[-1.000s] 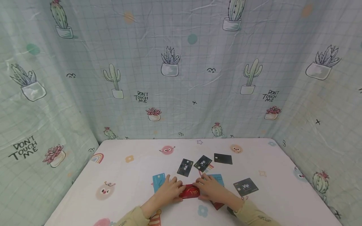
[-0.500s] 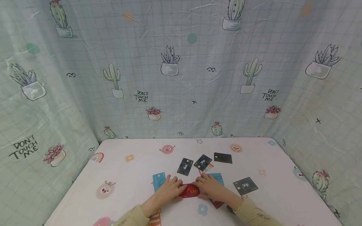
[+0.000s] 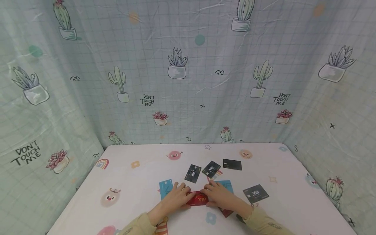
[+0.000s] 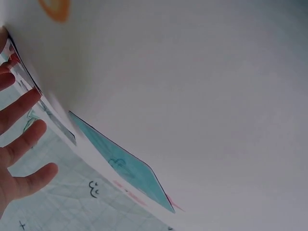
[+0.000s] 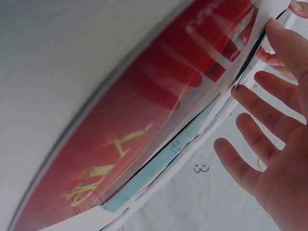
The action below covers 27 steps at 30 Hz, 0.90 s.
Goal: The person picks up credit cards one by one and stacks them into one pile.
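A red card with gold VIP lettering point(image 3: 199, 199) lies crosswise between the two hands, low in the middle of the head view. My left hand point(image 3: 175, 197) grips its left end, thumb on the near edge and fingertips on the far one. At the right end my right hand point(image 3: 220, 196) has the same hold. In the right wrist view the thumb and one finger meet the card's edges while the other fingers spread. A light blue card point(image 3: 166, 187) lies just beyond the left hand. Another blue card point(image 3: 227, 184) and a second red card point(image 3: 226, 212) are partly covered by the right hand.
Behind the hands lie three dark cards: one upright point(image 3: 193, 173), one slanted point(image 3: 211, 169) and one plain black point(image 3: 232, 164). A grey Vip card point(image 3: 256, 194) sits right of the right forearm. One dark card point(image 3: 240, 218) is mostly hidden under the right sleeve. Patterned curtains point(image 3: 188, 91) enclose the table.
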Tool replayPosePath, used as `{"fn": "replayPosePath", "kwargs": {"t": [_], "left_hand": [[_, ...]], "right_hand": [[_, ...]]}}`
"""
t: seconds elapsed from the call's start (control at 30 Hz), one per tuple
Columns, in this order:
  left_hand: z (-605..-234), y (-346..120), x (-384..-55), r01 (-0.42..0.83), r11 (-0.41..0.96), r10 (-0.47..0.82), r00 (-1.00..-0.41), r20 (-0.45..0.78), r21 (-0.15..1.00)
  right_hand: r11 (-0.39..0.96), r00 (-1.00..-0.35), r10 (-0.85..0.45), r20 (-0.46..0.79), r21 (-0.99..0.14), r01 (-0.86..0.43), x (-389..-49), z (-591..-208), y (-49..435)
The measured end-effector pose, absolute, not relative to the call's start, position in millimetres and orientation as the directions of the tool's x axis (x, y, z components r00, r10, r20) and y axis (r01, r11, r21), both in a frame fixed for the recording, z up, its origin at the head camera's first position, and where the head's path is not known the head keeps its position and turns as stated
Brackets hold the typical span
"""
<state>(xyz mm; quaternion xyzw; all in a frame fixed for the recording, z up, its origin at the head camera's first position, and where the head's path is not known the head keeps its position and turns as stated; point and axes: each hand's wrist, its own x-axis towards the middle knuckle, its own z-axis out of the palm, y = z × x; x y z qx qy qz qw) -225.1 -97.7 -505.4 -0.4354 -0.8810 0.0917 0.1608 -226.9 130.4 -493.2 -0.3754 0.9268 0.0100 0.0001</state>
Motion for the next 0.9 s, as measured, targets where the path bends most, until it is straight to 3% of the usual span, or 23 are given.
{"fn": "replayPosePath", "kwargs": {"t": [0.27, 0.9], "left_hand": [[-502.5, -97.4, -223.7, 0.738, 0.607, 0.793, -0.589, 0.159, -0.295], [-500.0, -96.8, -223.9, 0.729, 0.585, 0.81, -0.552, 0.199, -0.356]], "right_hand": [[0.713, -0.713, -0.701, -0.001, 0.031, -0.7, -226.3, -493.5, 130.8], [0.714, -0.715, -0.699, 0.005, 0.065, -0.697, -224.6, -491.8, 130.4]]}}
